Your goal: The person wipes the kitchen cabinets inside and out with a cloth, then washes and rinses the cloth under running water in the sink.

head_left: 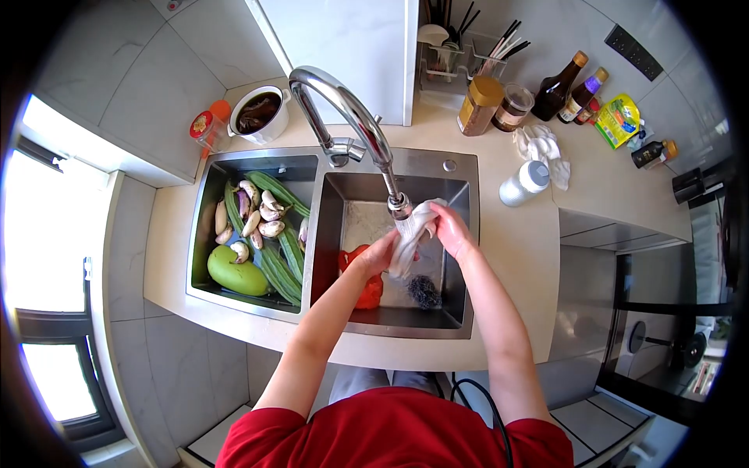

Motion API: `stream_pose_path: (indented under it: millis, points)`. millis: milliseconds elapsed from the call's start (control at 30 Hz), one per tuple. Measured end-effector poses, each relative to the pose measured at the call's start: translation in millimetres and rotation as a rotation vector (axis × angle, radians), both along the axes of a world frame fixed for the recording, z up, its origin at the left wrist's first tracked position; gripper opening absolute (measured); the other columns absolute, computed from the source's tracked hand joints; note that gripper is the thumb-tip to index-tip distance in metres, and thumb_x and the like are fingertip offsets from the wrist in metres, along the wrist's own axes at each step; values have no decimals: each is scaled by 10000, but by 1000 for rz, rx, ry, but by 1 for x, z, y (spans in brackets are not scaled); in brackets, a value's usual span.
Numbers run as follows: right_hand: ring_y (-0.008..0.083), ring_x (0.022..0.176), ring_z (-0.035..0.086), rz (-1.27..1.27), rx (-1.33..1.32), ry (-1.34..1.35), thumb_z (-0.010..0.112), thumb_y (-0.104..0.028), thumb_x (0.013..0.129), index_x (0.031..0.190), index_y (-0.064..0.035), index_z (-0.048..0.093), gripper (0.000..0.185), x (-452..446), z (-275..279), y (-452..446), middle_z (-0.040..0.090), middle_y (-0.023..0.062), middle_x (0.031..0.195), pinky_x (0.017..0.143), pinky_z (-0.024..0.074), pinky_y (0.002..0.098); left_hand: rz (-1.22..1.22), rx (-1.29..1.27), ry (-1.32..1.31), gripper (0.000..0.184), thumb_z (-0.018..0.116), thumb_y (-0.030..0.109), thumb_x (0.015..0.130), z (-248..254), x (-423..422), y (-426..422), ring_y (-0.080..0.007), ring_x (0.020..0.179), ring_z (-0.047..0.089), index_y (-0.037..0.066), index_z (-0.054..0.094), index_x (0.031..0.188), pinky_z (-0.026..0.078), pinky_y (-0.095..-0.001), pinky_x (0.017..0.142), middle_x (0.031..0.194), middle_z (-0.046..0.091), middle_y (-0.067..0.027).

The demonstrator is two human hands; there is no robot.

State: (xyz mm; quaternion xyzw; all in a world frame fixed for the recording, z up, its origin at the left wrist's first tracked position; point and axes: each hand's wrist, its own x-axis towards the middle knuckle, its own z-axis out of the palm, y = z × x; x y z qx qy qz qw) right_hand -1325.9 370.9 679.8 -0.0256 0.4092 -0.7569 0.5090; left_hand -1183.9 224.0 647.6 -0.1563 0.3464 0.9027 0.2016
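Note:
Both hands hold a wet white cloth (407, 248) over the right sink basin (331, 210), right under the spout of the chrome faucet (347, 90). My right hand (452, 228) grips the cloth's upper end. Lower down on its left side, my left hand (378, 253) has its fingers closed on it. Beneath my left hand, a red-orange bag or cloth (370, 292) lies in the basin. A dark scouring ball (424, 292) rests on the basin floor, below the cloth's lower end.
The left basin (204, 195) holds long green gourds (279, 273), a round green one (236, 271) and several mottled pods. Behind stand a white pot (279, 121) and jars (480, 107). A white bottle (523, 185), another cloth (544, 150) and dark bottles (555, 90) are at right.

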Motion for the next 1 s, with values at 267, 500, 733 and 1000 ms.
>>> stream_pose_path:
  millis: [267, 500, 733, 1000]
  points:
    - [385, 1101, 450, 147, 420, 1799, 611, -172, 775, 981, 22, 579, 285, 104, 10, 2, 494, 248, 1124, 957, 369, 445, 473, 136, -196, 361, 500, 274, 929, -37, -9, 12, -249, 992, 588, 30, 474, 1194, 477, -404, 883, 1151, 568, -121]
    - [191, 1032, 528, -478, 531, 339, 580, -380, 864, 1087, -14, 564, 429, 70, 2, 3, 591, 68, 977, 769, 480, 369, 545, 13, -201, 323, 526, 121, 898, -13, -5, 12, -249, 961, 610, 51, 454, 1205, 533, -389, 795, 1083, 586, -116]
    - [153, 913, 526, 106, 129, -353, 652, -337, 827, 1247, -47, 435, 555, 78, -23, -14, 513, 103, 1069, 540, 459, 223, -141, -1214, -22, 443, 407, 413, 913, -37, -22, -10, -267, 1011, 587, 93, 520, 1199, 463, -465, 822, 1027, 621, -107]
    - [62, 592, 390, 243, -481, -570, 620, -313, 819, 1106, -12, 448, 450, 101, -15, -19, 423, 2, 737, 401, 261, 153, 173, 357, 58, 758, 584, 479, 820, 20, -16, -2, -271, 896, 561, 163, 244, 1420, 465, -456, 851, 957, 575, -102]
